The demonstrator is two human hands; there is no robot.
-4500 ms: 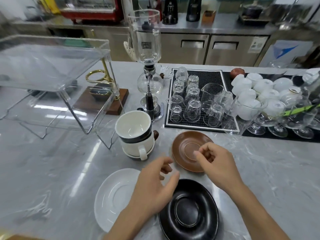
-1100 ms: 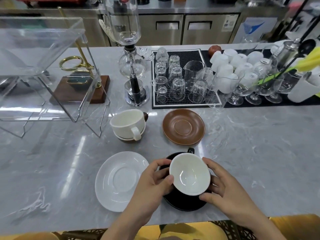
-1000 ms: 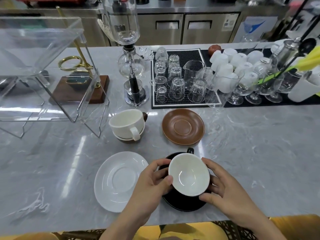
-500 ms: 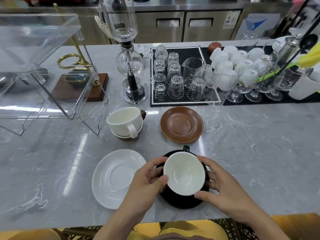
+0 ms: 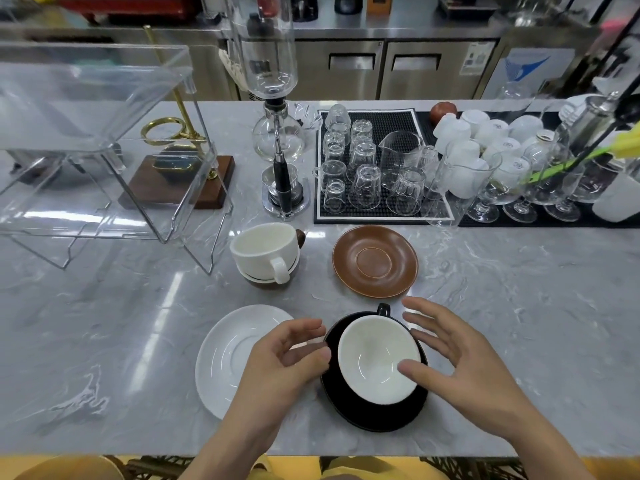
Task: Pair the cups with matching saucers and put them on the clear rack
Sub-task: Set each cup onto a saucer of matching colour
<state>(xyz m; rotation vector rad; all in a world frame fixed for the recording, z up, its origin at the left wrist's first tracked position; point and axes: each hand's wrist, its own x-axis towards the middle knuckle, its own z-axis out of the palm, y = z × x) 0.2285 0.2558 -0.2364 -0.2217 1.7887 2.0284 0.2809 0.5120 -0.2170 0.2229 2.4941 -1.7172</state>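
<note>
Black cup (image 5: 379,358) on black saucer (image 5: 374,415); both hands (image 5: 287,362) (image 5: 453,362) wide, empty, no legible writing

We're at a café bar: siphon brewer (image 5: 275,133) on the marble counter (image 5: 519,306), bar mat (image 5: 398,123) of upturned glasses, stainless undercounter fridges (image 5: 381,71) behind.

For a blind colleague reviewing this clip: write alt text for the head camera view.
A black cup with a white inside sits on a black saucer near the counter's front edge, with the left hand and right hand open on either side of it. A white saucer, a brown saucer, stacked cups and a clear rack stand beyond.
</note>
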